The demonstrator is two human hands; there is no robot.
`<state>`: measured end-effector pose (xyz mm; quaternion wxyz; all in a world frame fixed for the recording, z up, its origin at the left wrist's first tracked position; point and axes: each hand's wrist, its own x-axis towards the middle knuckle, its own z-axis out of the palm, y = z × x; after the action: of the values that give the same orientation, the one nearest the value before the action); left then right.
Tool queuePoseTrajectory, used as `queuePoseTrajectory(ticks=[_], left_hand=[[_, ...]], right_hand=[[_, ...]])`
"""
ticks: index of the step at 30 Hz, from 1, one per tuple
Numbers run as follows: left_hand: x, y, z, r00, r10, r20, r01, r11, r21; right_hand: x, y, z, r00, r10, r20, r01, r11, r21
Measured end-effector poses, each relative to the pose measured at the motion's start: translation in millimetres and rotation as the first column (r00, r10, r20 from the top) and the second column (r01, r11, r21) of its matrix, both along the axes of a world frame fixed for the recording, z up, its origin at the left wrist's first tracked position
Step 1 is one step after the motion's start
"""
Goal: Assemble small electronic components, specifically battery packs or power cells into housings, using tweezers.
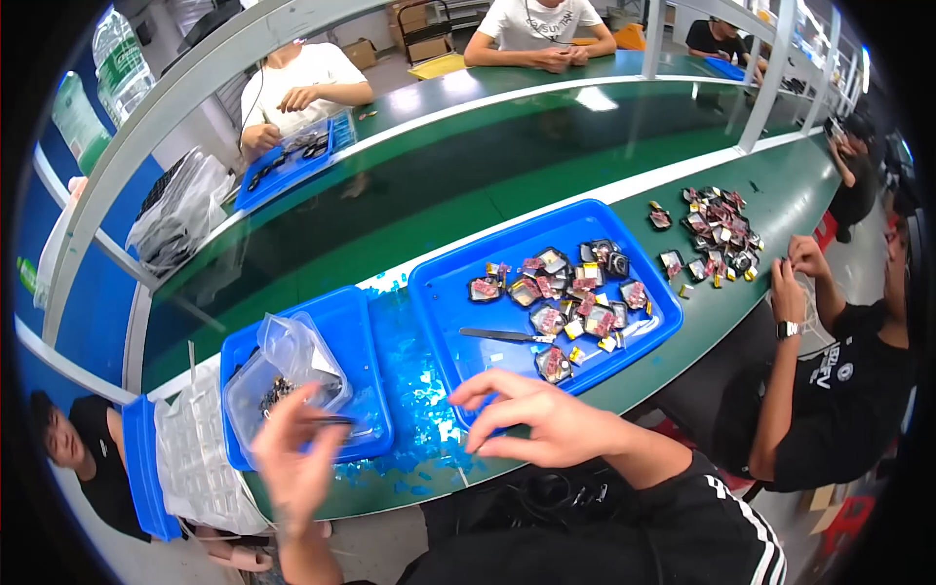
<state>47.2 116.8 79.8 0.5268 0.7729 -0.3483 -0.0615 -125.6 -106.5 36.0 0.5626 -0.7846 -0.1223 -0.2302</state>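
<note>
A long green desk [795,175] runs through the workshop, blue scraps [414,390] glittering on it. Here's the left hand [292,458], blurred, half curled over the left tray [377,390] by the clear tub [240,398]; can't tell its grip! The right hand [541,419] hangs loosely open, nothing visible in it, beside the right tray [437,322], where dark-cased modules [548,320] lie.

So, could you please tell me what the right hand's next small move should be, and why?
I would probably lower the right hand to the slim dark tool and pick it up by its left end: the hand looks empty, its fingers are parted near the close edge of the right blue tray, and that end lies on bare tray.
</note>
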Motion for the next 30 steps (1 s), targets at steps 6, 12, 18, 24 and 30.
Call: queuePoseTrajectory(ticks=[6, 12, 18, 24, 30], left_hand=[[-20.7, -95.5, -37.5, 0.682, -0.485, -0.547, 0.376, 0.874, -0.307], [-24.7, -94.5, -68.0, 0.726, -0.480, -0.493, 0.350, 0.875, -0.335], [-26.1, -109.0, -68.7, 0.468, -0.556, -0.687, 0.156, 0.817, -0.556], [-25.1, -99.5, -79.9, 0.545, -0.592, -0.594, 0.294, 0.798, -0.526], [-29.0, -98.2, -80.7, 0.598, -0.579, -0.554, 0.282, 0.799, -0.531]], right_hand=[[1.2, 2.4, -6.7, 0.940, -0.250, -0.230, 0.309, 0.912, 0.271], [21.9, -6.2, -23.2, 0.937, -0.343, -0.067, 0.350, 0.915, 0.201], [6.4, -4.6, 2.0, 0.834, -0.521, -0.179, 0.541, 0.837, 0.086], [28.0, 2.2, 6.7, 0.812, -0.583, 0.001, 0.581, 0.809, -0.089], [31.2, 8.3, 5.3, 0.811, -0.585, 0.022, 0.577, 0.793, -0.195]])
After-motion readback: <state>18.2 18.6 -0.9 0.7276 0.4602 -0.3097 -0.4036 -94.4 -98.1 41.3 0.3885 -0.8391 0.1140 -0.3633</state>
